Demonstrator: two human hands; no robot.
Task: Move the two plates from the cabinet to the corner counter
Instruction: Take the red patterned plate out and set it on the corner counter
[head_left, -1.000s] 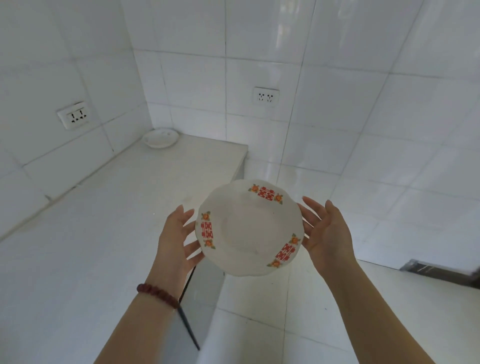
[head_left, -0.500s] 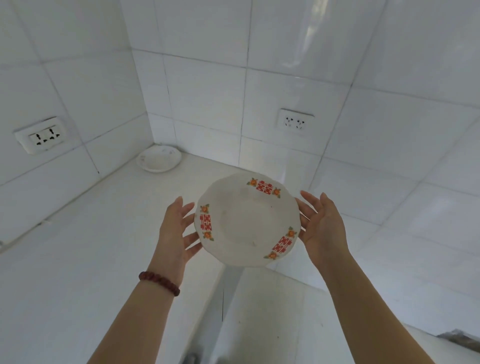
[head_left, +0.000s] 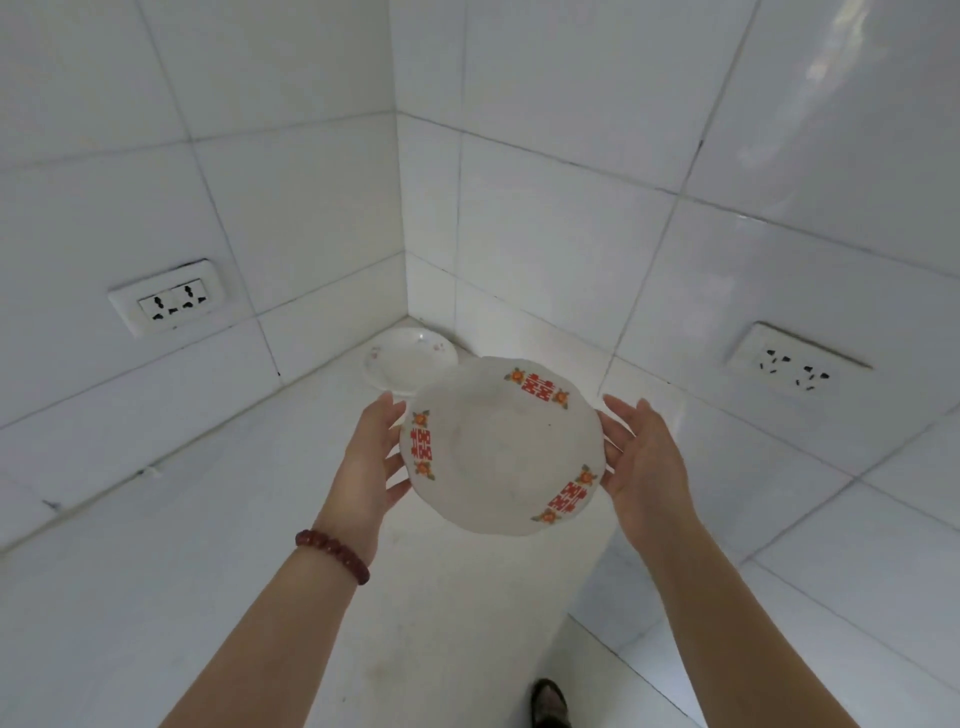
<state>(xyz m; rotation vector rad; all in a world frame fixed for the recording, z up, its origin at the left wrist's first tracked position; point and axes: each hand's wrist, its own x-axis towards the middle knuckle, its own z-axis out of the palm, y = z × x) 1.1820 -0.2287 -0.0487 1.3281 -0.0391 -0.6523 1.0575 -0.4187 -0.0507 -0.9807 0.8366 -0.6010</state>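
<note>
I hold a white plate with red and orange rim motifs (head_left: 501, 447) in the air above the white counter (head_left: 182, 545), tilted toward me. My left hand (head_left: 371, 457) presses its left rim and my right hand (head_left: 644, 457) its right rim, fingers extended along the edge. A second white plate with faint floral marks (head_left: 405, 358) lies flat on the counter in the corner, just beyond the held plate and partly hidden by it.
White tiled walls meet at the corner behind the counter. A socket (head_left: 169, 301) sits on the left wall and another socket (head_left: 792, 366) on the right wall. The counter's right edge drops to a tiled floor, where a shoe tip (head_left: 550, 704) shows.
The held plate and both hands have come closer to the corner. The view has turned left, so the resting plate now lies right behind the held one.
</note>
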